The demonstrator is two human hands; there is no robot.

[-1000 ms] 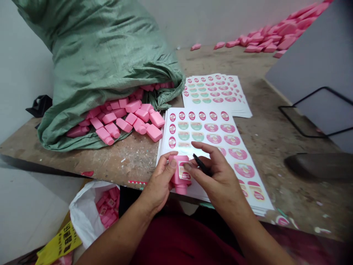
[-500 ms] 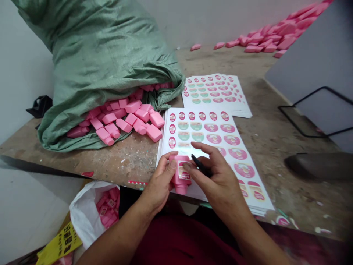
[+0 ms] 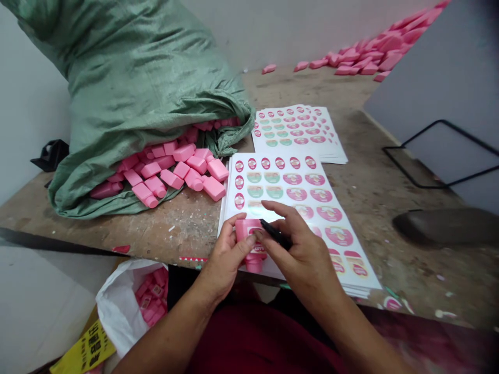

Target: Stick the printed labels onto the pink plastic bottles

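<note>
My left hand [image 3: 226, 255] is closed around a small pink plastic bottle [image 3: 254, 264], its neck tilted down toward me. A pink-and-white label sticker [image 3: 259, 248] lies on the bottle's face, with my left thumb on its edge. My right hand [image 3: 302, 248] grips a slim black pen-like tool [image 3: 277, 236]; its exact kind is unclear. The right thumb tip touches the label beside the left thumb, while the index finger is raised. Beneath both hands is a stack of sticker sheets [image 3: 288, 195] with pink and green labels.
A green woven sack [image 3: 148, 88] spills pink bottles [image 3: 171, 179] at left. More sticker sheets [image 3: 298, 148] lie behind. Below the table edge hangs a white bag [image 3: 117, 298] of labelled bottles. A pink pile [image 3: 374, 54] sits far right, near a black wire frame [image 3: 413, 184].
My left thumb has slid down and across onto the label, meeting the right thumb. The black tool's tip has shifted left over the bottle. The whole view has moved slightly.
</note>
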